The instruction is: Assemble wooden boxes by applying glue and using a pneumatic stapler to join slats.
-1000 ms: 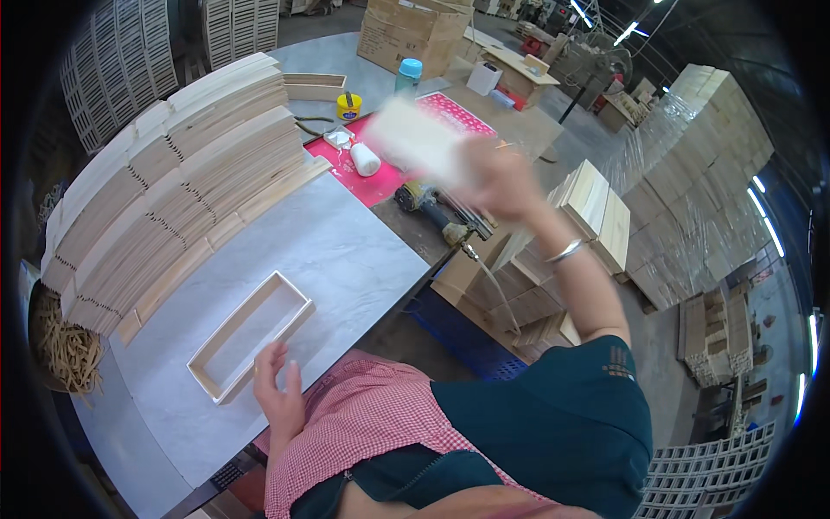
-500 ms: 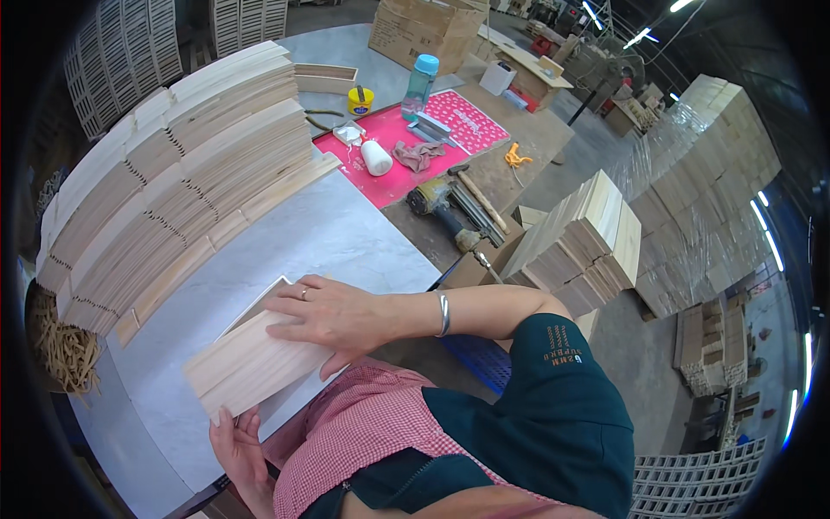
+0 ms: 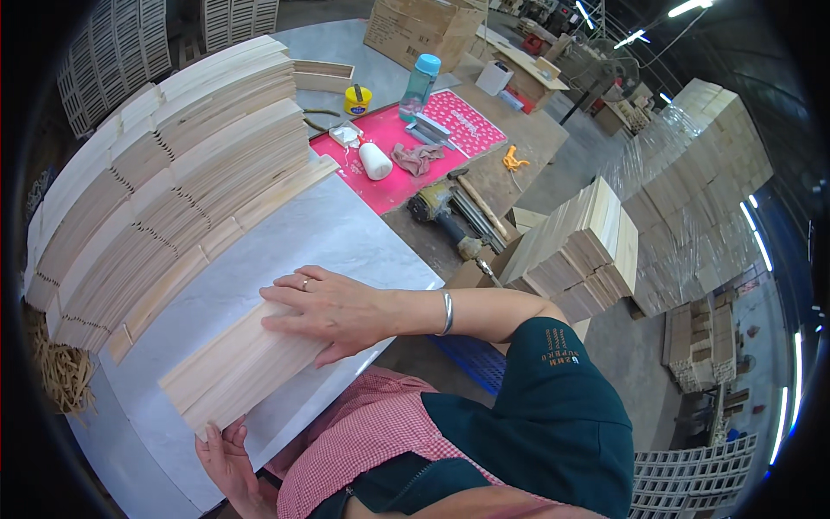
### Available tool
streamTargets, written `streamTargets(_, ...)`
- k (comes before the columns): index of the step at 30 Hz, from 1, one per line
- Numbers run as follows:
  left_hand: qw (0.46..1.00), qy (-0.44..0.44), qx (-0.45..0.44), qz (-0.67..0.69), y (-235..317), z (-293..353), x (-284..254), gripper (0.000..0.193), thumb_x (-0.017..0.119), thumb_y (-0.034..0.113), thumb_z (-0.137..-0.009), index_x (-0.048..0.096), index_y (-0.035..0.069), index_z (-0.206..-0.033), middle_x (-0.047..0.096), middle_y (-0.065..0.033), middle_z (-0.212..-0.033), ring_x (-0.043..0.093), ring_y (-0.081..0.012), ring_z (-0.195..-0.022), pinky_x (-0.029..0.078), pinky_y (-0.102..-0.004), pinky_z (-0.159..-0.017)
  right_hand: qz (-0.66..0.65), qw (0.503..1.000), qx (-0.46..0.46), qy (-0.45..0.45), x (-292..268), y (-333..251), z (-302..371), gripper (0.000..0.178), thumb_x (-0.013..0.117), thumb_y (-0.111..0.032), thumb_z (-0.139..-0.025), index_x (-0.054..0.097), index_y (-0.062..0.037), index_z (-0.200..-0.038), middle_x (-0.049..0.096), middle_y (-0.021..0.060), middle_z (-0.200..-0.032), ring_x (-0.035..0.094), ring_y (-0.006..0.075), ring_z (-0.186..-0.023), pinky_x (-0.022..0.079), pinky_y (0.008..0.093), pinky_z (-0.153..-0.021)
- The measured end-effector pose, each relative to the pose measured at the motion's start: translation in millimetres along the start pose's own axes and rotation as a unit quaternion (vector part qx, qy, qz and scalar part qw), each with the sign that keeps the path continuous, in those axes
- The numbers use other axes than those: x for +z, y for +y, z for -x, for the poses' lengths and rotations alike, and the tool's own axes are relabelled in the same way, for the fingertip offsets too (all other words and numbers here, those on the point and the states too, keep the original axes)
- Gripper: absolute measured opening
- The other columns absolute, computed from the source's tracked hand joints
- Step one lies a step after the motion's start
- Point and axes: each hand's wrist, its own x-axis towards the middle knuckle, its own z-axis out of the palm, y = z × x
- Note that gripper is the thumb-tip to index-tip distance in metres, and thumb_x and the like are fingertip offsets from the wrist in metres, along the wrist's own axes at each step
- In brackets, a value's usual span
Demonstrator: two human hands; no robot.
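A pale wooden board [image 3: 233, 362] lies slantwise over the table in front of me, its lengthwise grain showing. My right hand [image 3: 324, 310] reaches across its right end from above, with fingertips on the wood and the thumb by the near edge. At the near left corner, my left hand [image 3: 227, 458] grips the edge between thumb and fingers; some of those fingers are hidden below. The board's underside is out of sight. Beyond it stand long rows of stacked thin wooden slats [image 3: 186, 173], with one low slat strip [image 3: 216, 242] along their foot.
A pink mat [image 3: 389, 186] at the back carries a white bottle [image 3: 374, 161], a cloth [image 3: 418, 158] and a blue water bottle [image 3: 419, 89]. A nail gun [image 3: 450, 216] and a hammer [image 3: 484, 208] lie to its right. More stacked boards [image 3: 575, 251] stand at right.
The board has moved left and lies flatter; the pale rim seen behind it before is now hidden. Both hands stay on it, the left one shifting left with its corner.
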Motion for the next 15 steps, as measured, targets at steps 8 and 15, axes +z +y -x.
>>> streamTargets(8, 1.000, -0.007, 0.013, -0.020, 10, 4, -24, 0.037, 0.053, 0.017, -0.105, 0.043, -0.001, -0.136, 0.064, -0.0175, -0.119, 0.071, -0.0217, -0.101, 0.058, -0.0217, -0.077, 0.002, 1.000, -0.012, 0.015, 11, -9, -13, 0.080, 0.089, -0.036, -0.059, 0.054, -0.0093, -0.126, 0.047, 0.0204, -0.136, 0.047, 0.0361, -0.122, 0.035, 0.0466, -0.105)
streamTargets(15, 0.997, 0.002, 0.028, -0.070, 19, 21, -34, 0.035, 0.052, 0.018, -0.106, 0.047, -0.003, -0.133, 0.066, -0.0166, -0.112, 0.070, -0.0173, -0.094, 0.054, -0.0202, -0.075, 0.002, 0.999, -0.030, 0.025, 17, -20, -13, 0.077, 0.087, -0.038, -0.062, 0.055, -0.0089, -0.126, 0.049, 0.0198, -0.133, 0.047, 0.0357, -0.121, 0.034, 0.0472, -0.106)
